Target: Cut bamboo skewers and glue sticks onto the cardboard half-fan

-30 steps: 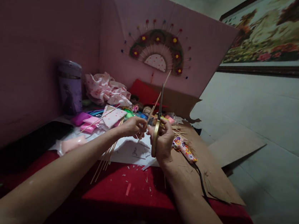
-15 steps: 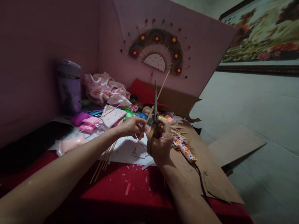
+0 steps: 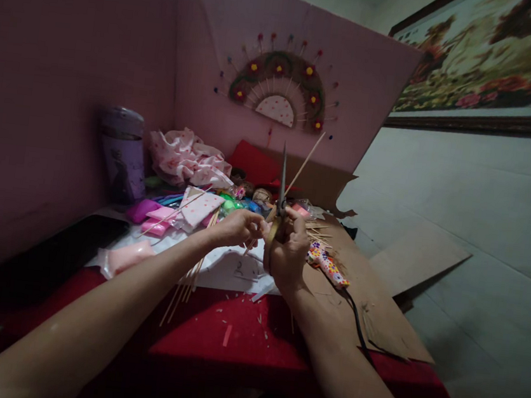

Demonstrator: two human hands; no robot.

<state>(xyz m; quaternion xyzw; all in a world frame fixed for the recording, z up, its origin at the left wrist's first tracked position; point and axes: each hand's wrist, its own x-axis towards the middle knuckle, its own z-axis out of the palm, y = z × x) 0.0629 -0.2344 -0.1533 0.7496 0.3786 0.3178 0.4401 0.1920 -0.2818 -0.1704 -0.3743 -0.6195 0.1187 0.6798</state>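
Note:
My right hand (image 3: 289, 253) is closed around a pair of scissors (image 3: 282, 182), held upright with the blades pointing up. A thin wooden stick (image 3: 306, 160) slants up to the right, crossing behind the blades. Beside the scissors, my left hand (image 3: 243, 227) pinches the lower part of the stick, and its fingertips are close to the scissor handle. Whether the blades touch the stick I cannot tell. More sticks (image 3: 182, 295) lie below my left forearm, over the white paper (image 3: 218, 273) and the red cloth.
A floral glue gun (image 3: 329, 267) with a black cord lies on cardboard (image 3: 354, 305) at right. Pink clay packets (image 3: 127, 255), dotted fabric (image 3: 186, 158) and a purple tumbler (image 3: 123, 154) stand left. A decorated half-circle (image 3: 279, 79) is on the pink board behind. Scraps dot the red cloth (image 3: 201, 339).
The stick has tilted further right, its tip moving right and slightly down. The scissors have turned more upright and shifted slightly right, and my left hand has moved a little right.

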